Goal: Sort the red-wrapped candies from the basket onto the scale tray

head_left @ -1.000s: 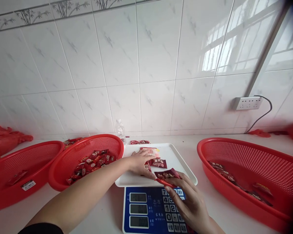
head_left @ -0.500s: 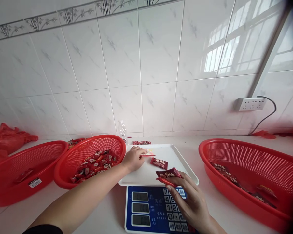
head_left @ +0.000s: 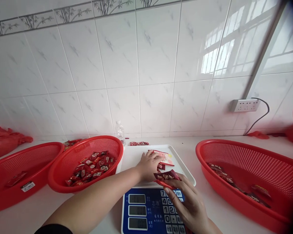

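Over the white scale tray [head_left: 132, 159], my left hand [head_left: 148, 166] has its fingers closed on the left edge of a flat pink-and-white packet [head_left: 168, 158]; its thumb is hidden. A dark red snack packet [head_left: 161, 166] shows partly beneath that packet, next to the fingers. Closer to me, my right hand [head_left: 191, 200] pinches a dark red snack packet [head_left: 167, 175] between thumb and fingers, with a brighter red packet [head_left: 164, 184] under it. These are held above the front edge of the tray and the scale's blue keypad panel [head_left: 153, 217].
Red baskets stand on both sides: one with many small red packets [head_left: 92, 167], another at far left [head_left: 44, 169], and a large one at right [head_left: 217, 174] holding several packets. Behind the tray are a clear bottle [head_left: 119, 131] and a patterned red packet [head_left: 139, 143].
My left hand has moved right and slightly nearer with the pink-and-white packet, now partly covering the dark red packet on the tray. My right hand keeps its hold, nearly unmoved.
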`<state>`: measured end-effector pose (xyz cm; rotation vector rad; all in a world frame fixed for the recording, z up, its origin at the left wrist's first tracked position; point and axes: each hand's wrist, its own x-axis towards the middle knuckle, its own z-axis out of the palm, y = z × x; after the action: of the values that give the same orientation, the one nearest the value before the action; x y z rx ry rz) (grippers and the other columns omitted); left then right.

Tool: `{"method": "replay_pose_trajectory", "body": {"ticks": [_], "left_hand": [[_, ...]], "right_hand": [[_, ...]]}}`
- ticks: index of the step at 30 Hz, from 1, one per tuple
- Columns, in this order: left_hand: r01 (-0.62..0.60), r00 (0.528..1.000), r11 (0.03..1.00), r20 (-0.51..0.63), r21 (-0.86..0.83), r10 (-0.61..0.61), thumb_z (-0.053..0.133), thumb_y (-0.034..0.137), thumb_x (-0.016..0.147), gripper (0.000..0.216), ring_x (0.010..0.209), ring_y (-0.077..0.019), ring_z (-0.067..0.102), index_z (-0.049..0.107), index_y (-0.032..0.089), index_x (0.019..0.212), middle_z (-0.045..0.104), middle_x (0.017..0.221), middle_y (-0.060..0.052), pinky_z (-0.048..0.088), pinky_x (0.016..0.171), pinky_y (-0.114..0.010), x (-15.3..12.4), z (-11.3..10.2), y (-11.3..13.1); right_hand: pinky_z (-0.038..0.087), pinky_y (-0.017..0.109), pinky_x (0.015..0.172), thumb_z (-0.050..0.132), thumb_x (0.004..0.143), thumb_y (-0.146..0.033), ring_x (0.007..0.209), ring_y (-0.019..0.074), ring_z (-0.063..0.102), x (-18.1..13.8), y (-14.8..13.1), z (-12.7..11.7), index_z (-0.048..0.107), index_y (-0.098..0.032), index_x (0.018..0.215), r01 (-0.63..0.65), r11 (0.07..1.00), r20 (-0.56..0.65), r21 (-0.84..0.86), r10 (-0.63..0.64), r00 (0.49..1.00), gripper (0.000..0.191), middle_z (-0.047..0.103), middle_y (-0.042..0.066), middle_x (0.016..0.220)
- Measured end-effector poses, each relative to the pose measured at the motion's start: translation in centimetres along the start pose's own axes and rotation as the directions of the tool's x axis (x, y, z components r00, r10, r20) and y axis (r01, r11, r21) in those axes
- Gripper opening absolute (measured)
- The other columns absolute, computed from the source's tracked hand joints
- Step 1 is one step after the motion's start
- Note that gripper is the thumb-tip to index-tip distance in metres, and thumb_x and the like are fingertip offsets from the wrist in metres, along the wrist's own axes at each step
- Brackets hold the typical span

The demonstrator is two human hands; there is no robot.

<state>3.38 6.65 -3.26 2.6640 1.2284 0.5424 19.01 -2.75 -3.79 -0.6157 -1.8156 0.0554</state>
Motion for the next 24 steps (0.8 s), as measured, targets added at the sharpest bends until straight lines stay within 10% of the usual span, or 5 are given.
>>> {"method": "replay_pose_trajectory", "body": {"ticks": [12,19,24], "left_hand": [[0.176,0.967,0.983,-0.195,0.060,-0.161,0.042,0.028,0.092,0.025,0.094,-0.0238,0.060,0.062,0.023,0.105,0.068,0.097,-0.007,0.047,0.079,-0.034,0.0,-1.6,-1.8],[0.258,0.749,0.663,-0.288,-0.703,-0.597,0.051,0.034,0.083,0.019,0.053,-0.0114,0.053,0.062,0.018,0.088,0.057,0.063,0.002,0.045,0.047,-0.021,-1.8,-5.6,-2.9],[0.164,0.543,0.494,-0.340,-0.854,-0.768,0.067,0.039,0.069,0.030,0.047,-0.0090,0.052,0.064,0.016,0.088,0.059,0.066,0.001,0.042,0.039,-0.018,-7.5,-11.3,-5.7]], "right_hand": [[0.057,0.029,0.073,0.054,0.088,-0.016,0.089,0.0202,0.068,-0.5,0.2,0.1,0.062,-0.021,0.100,-0.018,1.000,0.022,0.002,0.018,1.000,0.016,0.070,0.008,0.093],[0.058,0.028,0.074,0.054,0.087,-0.015,0.091,0.0200,0.068,-0.4,0.2,0.1,0.063,-0.022,0.100,-0.005,1.000,0.028,0.008,0.005,1.000,0.018,0.071,0.007,0.095],[0.058,0.027,0.073,0.056,0.086,-0.018,0.089,0.0203,0.068,-0.7,0.7,0.2,0.063,-0.023,0.101,-0.003,1.000,0.018,-0.022,0.004,1.000,0.017,0.070,0.007,0.093]]}}
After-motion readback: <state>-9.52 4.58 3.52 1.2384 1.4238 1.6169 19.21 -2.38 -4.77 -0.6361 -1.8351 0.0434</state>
